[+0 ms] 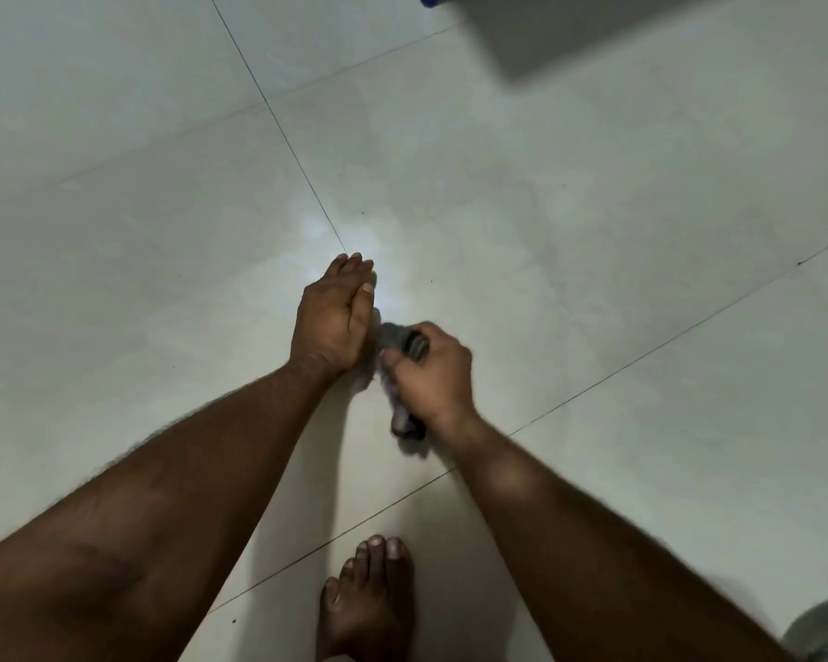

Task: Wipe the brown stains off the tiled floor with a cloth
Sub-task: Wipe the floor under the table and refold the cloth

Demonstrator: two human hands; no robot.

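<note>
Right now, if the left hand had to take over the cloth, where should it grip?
Probably the bunched upper end of the cloth, approached from the left. That part sticks out beyond the right hand, beside the flat left hand; the lower end hangs under the right wrist and looks blurred.

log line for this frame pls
left hand: open, flat by cloth | right hand: grips grey cloth | floor: no brown stain seen

Pale tiled floor (593, 231), thin dark grout lines, bright glare patch (316, 231); possibly furniture shadow (593, 31).
</note>
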